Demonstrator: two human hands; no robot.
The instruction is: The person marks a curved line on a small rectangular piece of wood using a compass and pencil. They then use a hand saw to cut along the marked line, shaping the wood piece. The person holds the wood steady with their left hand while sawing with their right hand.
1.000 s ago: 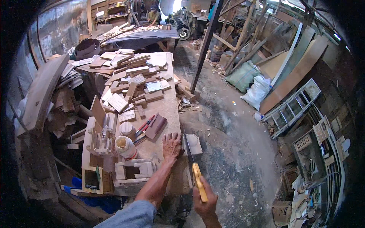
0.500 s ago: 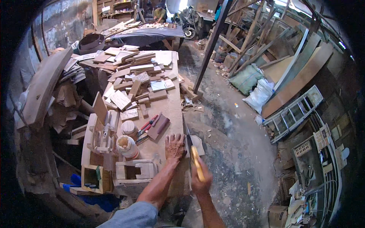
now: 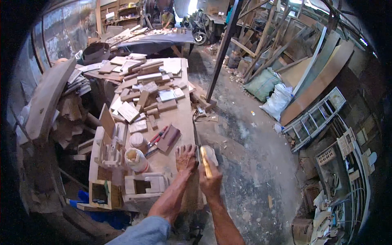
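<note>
We look into a cluttered workshop. A stained, patchy wall (image 3: 67, 24) runs along the left. Shelves (image 3: 127, 18) and a dark-covered table (image 3: 173, 38) stand at the back, near a bright patch of light (image 3: 192, 7). A dark post (image 3: 223, 53) rises from the dusty grey floor (image 3: 257, 175); at right, we see long boards (image 3: 314, 86) leaning.

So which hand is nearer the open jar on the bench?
Left. The left hand rests near the bench's right edge, to the right of the open jar; the right hand is farther right, around the yellow saw handle.
</note>
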